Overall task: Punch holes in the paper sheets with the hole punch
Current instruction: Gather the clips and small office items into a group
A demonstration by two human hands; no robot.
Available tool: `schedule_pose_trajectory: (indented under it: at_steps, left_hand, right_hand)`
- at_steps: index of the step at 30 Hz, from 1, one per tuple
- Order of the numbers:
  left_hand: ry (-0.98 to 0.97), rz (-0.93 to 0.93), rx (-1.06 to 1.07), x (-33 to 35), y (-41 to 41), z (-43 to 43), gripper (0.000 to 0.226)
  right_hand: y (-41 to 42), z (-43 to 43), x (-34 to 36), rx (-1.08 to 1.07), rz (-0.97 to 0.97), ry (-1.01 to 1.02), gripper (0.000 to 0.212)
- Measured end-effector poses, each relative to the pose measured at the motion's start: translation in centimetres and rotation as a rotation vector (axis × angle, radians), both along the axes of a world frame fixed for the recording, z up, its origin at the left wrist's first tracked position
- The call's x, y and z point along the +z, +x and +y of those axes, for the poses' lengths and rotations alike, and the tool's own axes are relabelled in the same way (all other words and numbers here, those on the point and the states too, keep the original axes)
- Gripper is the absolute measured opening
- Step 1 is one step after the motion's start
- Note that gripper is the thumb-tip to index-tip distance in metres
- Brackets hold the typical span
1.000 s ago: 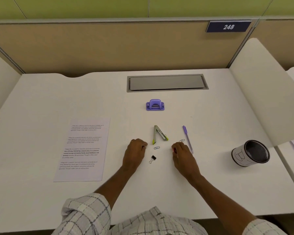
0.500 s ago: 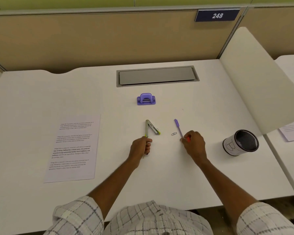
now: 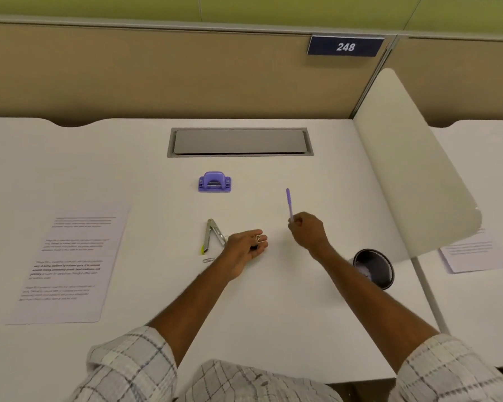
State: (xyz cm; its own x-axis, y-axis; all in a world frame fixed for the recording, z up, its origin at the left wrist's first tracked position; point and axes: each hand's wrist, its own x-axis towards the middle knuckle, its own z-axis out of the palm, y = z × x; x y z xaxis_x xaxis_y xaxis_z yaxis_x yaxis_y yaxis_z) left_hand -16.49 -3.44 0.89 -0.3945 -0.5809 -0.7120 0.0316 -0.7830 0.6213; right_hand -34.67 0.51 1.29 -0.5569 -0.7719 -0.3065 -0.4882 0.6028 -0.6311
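- Your paper sheet (image 3: 70,264) lies far left, well apart from both hands.
- The dark cup (image 3: 375,271) sits beside your right forearm.
- Your left hand (image 3: 243,249) curls round a black clip (image 3: 254,247), just beside the V-shaped metal tool (image 3: 211,235).
- Your right hand (image 3: 308,231) pinches the purple pen (image 3: 289,205).
- The hole punch (image 3: 214,182) stands untouched behind them.

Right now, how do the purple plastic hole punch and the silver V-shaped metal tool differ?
The purple plastic hole punch is all purple; the silver V-shaped metal tool is bare metal with a yellow-green tip. The punch sits squat on its base; the tool lies splayed open. The punch stands farther back, clear of both hands; the tool lies beside the left hand. Both rest on the white desk.
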Motion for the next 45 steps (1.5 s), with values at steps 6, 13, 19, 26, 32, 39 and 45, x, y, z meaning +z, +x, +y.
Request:
schedule_pose_trajectory:
  at_steps: [6, 13, 19, 26, 32, 39, 45]
  left_hand:
    - [-0.247, -0.162, -0.069, 0.1, -10.5, -3.2, 0.034]
    - [-0.387, -0.313, -0.041, -2.8, -19.4, -5.6, 0.031]
    - [-0.556, -0.429, -0.010, -4.5, -23.1, -6.4, 0.019]
    - [-0.862, -0.494, -0.099, -5.8, -23.7, -6.6, 0.023]
    - [-0.935, -0.571, -0.178, -5.8, -22.1, -6.8, 0.039]
    - [-1.222, -0.741, -0.480, -5.7, -17.7, -6.2, 0.058]
    - [-1.261, -0.840, -0.590, -5.7, -11.9, -4.9, 0.068]
  right_hand:
    - [-10.2, -3.5, 2.6, 0.044, 0.093, 0.114, 0.017]
    - [-18.0, -4.1, 1.5, 0.099, 0.211, 0.259, 0.019]
    - [-20.9, -4.8, -0.8, 0.128, 0.129, 0.247, 0.021]
    - [-22.7, -6.7, -1.6, 0.128, 0.191, 0.058, 0.027]
    - [-21.4, -7.5, -1.9, 0.219, 0.227, 0.071, 0.033]
    - [-18.3, -6.8, -0.5, 0.281, 0.300, 0.006, 0.045]
    - [-13.4, -5.9, 0.9, 0.418, 0.319, 0.001, 0.049]
